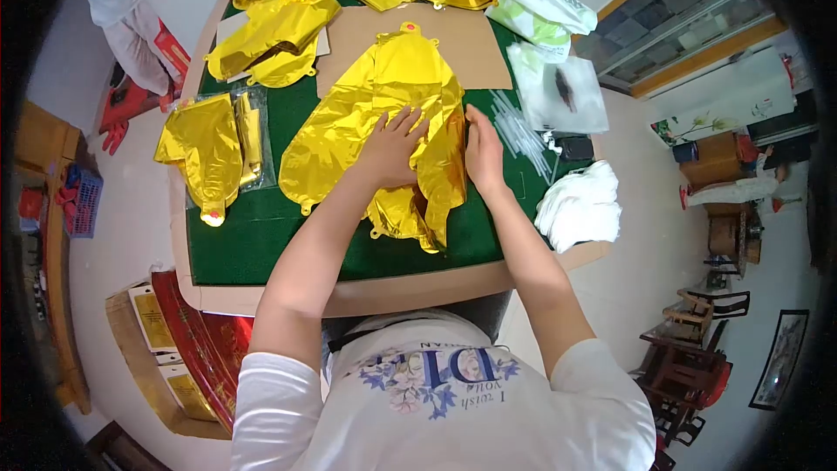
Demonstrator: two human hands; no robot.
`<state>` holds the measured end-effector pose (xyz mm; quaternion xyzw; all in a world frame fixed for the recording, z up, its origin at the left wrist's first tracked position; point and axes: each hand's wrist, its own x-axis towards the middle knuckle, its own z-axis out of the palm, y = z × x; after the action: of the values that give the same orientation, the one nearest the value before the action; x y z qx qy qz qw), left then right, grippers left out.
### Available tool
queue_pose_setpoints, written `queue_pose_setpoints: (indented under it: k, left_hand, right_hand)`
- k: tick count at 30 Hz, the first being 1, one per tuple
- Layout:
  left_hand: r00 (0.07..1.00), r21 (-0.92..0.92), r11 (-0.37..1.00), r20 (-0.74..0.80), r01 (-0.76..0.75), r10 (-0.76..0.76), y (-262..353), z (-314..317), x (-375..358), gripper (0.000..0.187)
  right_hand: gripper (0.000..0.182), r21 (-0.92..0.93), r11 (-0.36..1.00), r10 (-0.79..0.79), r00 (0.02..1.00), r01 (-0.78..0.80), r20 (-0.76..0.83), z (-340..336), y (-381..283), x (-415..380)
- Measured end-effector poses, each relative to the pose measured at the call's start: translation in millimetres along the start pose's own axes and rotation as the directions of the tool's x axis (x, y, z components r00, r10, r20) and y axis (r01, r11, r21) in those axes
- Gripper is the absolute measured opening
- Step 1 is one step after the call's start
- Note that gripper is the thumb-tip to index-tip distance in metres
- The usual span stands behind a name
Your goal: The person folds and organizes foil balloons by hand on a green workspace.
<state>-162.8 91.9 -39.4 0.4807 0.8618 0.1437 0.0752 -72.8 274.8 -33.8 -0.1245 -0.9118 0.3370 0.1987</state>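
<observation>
A large deflated gold foil balloon [349, 126] lies spread over the green mat and a sheet of cardboard, its lower right part folded and creased. My left hand [392, 148] rests flat on the middle of it with the fingers spread. Along the balloon's right edge stands my right hand [484, 153], fingers stretched out and the palm turned toward the foil. Whether that hand touches the edge is hard to tell. Several clear plastic straws [521, 135] lie just right of it.
More gold foil balloons [275, 35] lie at the back left, and a folded one [205, 148] sits at the left. At the right are a green-and-white bag [540, 13], a clear plastic bag [558, 87], a black device [575, 148] and white cloth-like items [580, 205].
</observation>
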Motion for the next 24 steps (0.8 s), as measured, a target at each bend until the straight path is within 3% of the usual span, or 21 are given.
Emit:
queue_pose_setpoints:
  k: [2, 3, 4, 6, 9, 11, 13, 14, 15, 16, 17, 18, 19, 20, 22, 24]
  left_hand:
    - [1.0, -0.003, 1.0, 0.015, 0.002, -0.002, 0.3, -2.6, 0.8, 0.096]
    - [0.999, -0.005, 1.0, 0.032, 0.002, -0.002, 0.9, -3.2, -0.4, 0.097]
    - [0.999, -0.006, 1.0, 0.038, 0.002, -0.002, 0.2, -1.8, -0.9, 0.097]
    - [1.0, 0.021, 1.0, 0.027, -0.001, 0.0, -0.5, -1.2, 0.1, 0.1]
    - [1.0, -0.045, 0.999, 0.009, 0.003, -0.003, 0.5, -1.5, -0.9, 0.1]
    - [1.0, 0.006, 1.0, 0.013, -0.003, 0.003, -1.6, 1.3, 0.4, 0.102]
    - [1.0, 0.055, 0.998, 0.017, -0.009, 0.008, -1.7, 1.7, 0.1, 0.104]
    - [1.0, 0.011, 1.0, 0.003, -0.007, 0.006, -1.5, 1.8, 0.0, 0.106]
    - [1.0, -0.034, 0.999, -0.011, -0.005, 0.005, -1.3, 2.0, -0.1, 0.108]
    - [1.0, -0.035, 0.999, -0.01, -0.004, 0.004, -1.3, 3.0, -0.6, 0.108]
    - [1.0, -0.032, 0.999, -0.026, -0.01, 0.009, -1.3, 4.0, -1.6, 0.11]
    - [0.999, -0.028, 0.999, -0.045, -0.016, 0.015, -1.4, 3.8, -1.7, 0.112]
    - [0.999, -0.029, 0.999, -0.046, -0.016, 0.015, -1.3, 3.7, -2.0, 0.112]
    - [0.999, -0.046, 0.999, -0.047, -0.013, 0.011, -1.1, 3.5, -2.0, 0.11]
    - [0.999, -0.063, 0.998, -0.051, -0.012, 0.009, 0.2, 0.7, -1.3, 0.108]
    - [1.0, -0.047, 0.999, -0.002, 0.008, -0.009, 0.6, -1.8, -1.8, 0.099]
  right_hand:
    - [0.038, 0.065, 0.996, 0.06, 0.997, -0.057, -0.054, -2.4, 0.1, 10.2]
    - [0.041, 0.015, 0.999, -0.031, 0.999, 0.032, -0.025, -2.8, 1.9, 13.9]
    - [0.041, 0.016, 1.0, -0.026, 0.999, 0.026, -0.023, -2.2, 2.9, 14.0]
    - [0.045, -0.329, 0.889, -0.294, 0.948, 0.319, 0.124, -4.1, 1.9, 15.3]
    - [0.032, -0.348, 0.875, -0.296, 0.94, 0.337, 0.168, -0.4, 2.5, 19.6]
    - [0.027, -0.369, 0.858, -0.314, 0.933, 0.357, 0.173, 2.3, 2.3, 21.9]
    - [0.018, -0.182, 0.951, -0.222, 0.96, 0.252, 0.169, 1.7, -4.1, 22.6]
    - [0.018, -0.182, 0.951, -0.222, 0.96, 0.252, 0.169, 3.0, -2.3, 24.3]
    - [0.021, 0.054, 0.976, -0.218, 0.965, 0.212, 0.149, 4.5, -1.2, 26.9]
    - [0.023, 0.288, 0.944, -0.207, 0.969, 0.163, 0.131, 6.0, -0.1, 27.6]
    - [0.033, 0.648, 0.758, 0.018, 0.995, -0.076, 0.095, 11.5, -0.5, 26.2]
    - [0.044, 0.676, 0.73, 0.089, 0.995, -0.1, 0.05, 3.4, -10.5, 23.8]
    - [0.046, 0.415, 0.91, 0.034, 0.999, -0.017, -0.034, 4.3, 0.6, 21.2]
    - [0.048, 0.105, 0.993, -0.044, 0.994, 0.054, -0.097, 10.4, 17.5, 16.6]
    - [0.048, -0.156, 0.986, -0.07, 0.996, 0.062, -0.048, 22.3, 33.4, 1.5]
    - [0.046, -0.261, 0.958, -0.135, 0.99, 0.118, -0.047, 23.4, 25.9, -3.6]
